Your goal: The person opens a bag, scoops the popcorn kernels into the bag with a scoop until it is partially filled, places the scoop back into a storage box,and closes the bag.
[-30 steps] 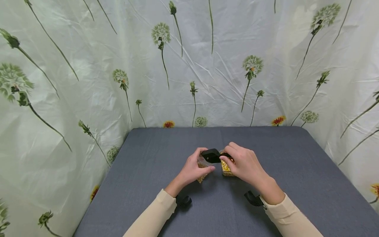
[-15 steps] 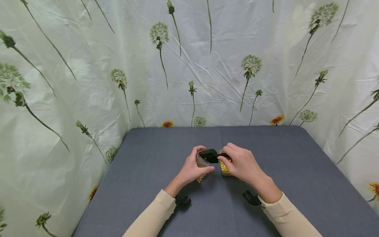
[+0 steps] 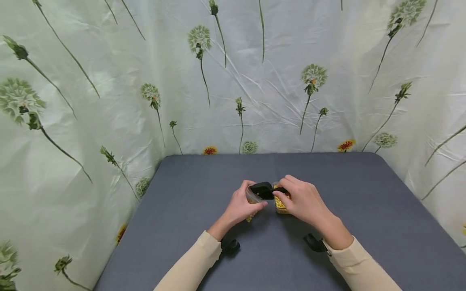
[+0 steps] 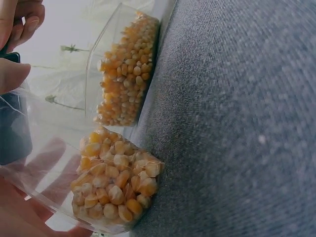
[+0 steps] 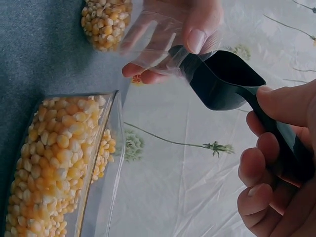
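Observation:
My left hand point(image 3: 243, 205) grips a clear plastic bag point(image 4: 116, 182) near its mouth, thumb on the near side. Corn kernels fill the bag's bottom, which hangs close over the cloth. My right hand point(image 3: 302, 200) holds a black scoop point(image 5: 224, 81) by its handle. The scoop's front end reaches into the bag's mouth, tilted toward it. No kernels show in the visible part of its bowl. Beside the bag, under my right hand, a clear rectangular container point(image 4: 104, 49) of corn kernels stands on the table; in the head view the hand hides part of it.
Grey cloth covers the table point(image 3: 204, 173). A white curtain point(image 3: 233, 81) with a dandelion print hangs behind it and at both sides. Black wrist devices point(image 3: 315, 243) sit below both wrists.
The head view has shifted slightly. Both hands keep their hold, and the scoop stays at the bag's mouth with hardly any movement.

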Demonstrator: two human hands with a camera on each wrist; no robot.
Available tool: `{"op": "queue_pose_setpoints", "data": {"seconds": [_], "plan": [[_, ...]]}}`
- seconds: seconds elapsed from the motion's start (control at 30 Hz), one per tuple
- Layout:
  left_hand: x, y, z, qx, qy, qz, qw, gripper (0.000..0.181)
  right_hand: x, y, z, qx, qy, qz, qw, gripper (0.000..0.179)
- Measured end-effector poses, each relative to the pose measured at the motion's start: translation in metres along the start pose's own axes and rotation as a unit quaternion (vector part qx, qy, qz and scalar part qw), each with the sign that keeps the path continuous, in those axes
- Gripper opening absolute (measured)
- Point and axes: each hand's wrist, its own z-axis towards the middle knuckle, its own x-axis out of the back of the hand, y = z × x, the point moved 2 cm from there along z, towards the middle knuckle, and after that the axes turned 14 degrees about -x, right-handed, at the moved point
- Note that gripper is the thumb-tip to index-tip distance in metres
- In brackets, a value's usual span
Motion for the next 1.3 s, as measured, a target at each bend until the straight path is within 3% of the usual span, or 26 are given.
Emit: {"op": "queue_pose_setpoints", "data": {"seconds": [0.57, 0.8, 1.1, 1.3], "plan": [[-0.001, 0.0, 0.005, -0.032, -0.013, -0.026, 0.999, 0.048, 0.032, 0.009, 0.0, -0.014, -0.002, 0.025, 0.9996, 0.02], [-0.002, -0.002, 0.003, -0.024, -0.02, -0.028, 0.9991, 0.047, 0.044, 0.017, -0.005, -0.045, -0.007, 0.018, 0.9988, 0.018], [0.0, 0.0, 0.005, -0.036, -0.024, -0.025, 0.9987, 0.047, 0.054, 0.035, -0.014, -0.089, -0.003, -0.028, 0.9957, 0.017], [-0.001, 0.0, 0.004, -0.034, -0.023, -0.027, 0.9988, 0.047, 0.055, 0.049, -0.021, -0.129, -0.03, -0.046, 0.9901, 0.017]]}}
